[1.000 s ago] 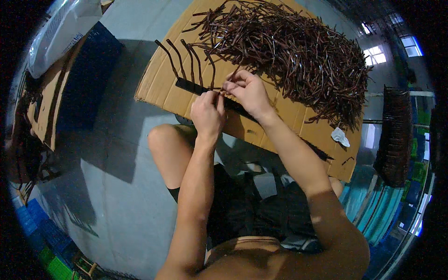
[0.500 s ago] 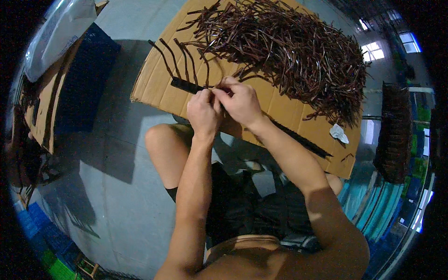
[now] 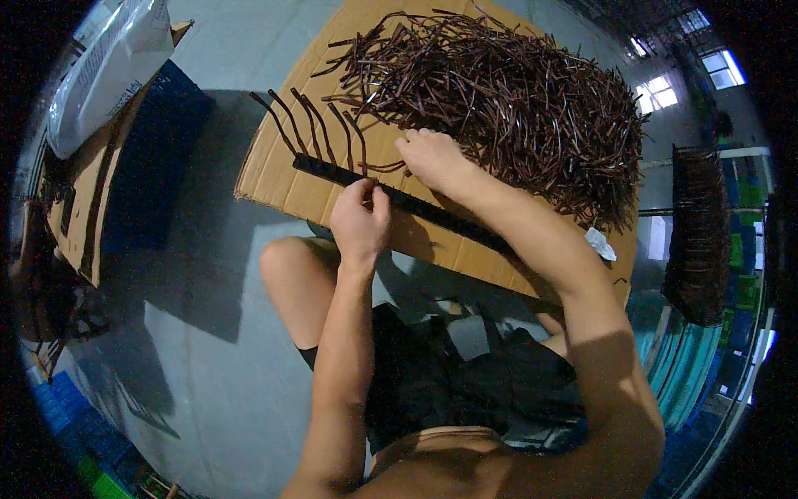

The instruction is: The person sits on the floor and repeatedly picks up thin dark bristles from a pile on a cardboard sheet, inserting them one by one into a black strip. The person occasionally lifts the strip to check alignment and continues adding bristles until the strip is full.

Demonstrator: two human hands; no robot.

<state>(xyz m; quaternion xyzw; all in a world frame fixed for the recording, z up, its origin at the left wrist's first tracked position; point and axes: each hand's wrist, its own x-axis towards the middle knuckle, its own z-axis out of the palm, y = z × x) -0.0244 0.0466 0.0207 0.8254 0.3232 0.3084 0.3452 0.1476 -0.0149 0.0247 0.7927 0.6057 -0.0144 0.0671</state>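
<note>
A long black strip (image 3: pixel 440 216) lies slantwise across the near side of a cardboard sheet (image 3: pixel 278 179). Several dark brown, twig-like rods (image 3: pixel 317 137) stick out from its left end, side by side and pointing away from me. My left hand (image 3: pixel 360 223) is closed on the strip just right of these rods, thumb and fingers pinching its edge. My right hand (image 3: pixel 434 160) is over the cardboard at the near edge of a big heap of similar rods (image 3: pixel 507 91). Its fingers are curled together; a thin rod (image 3: pixel 384 169) reaches close to them, but whether they grip it is unclear.
A crumpled white scrap (image 3: pixel 600 244) lies at the sheet's right side. Left of the sheet stands a dark blue box (image 3: pixel 154 166) with a clear plastic bag (image 3: pixel 108 75) above it. A dark fringed bundle (image 3: pixel 697 237) hangs at the right. My bent legs are below the sheet.
My right hand has parted from my left and moved right toward the heap. The strip's left end has shifted slightly left and nearer, while my left hand stays at it, slightly nearer me.
</note>
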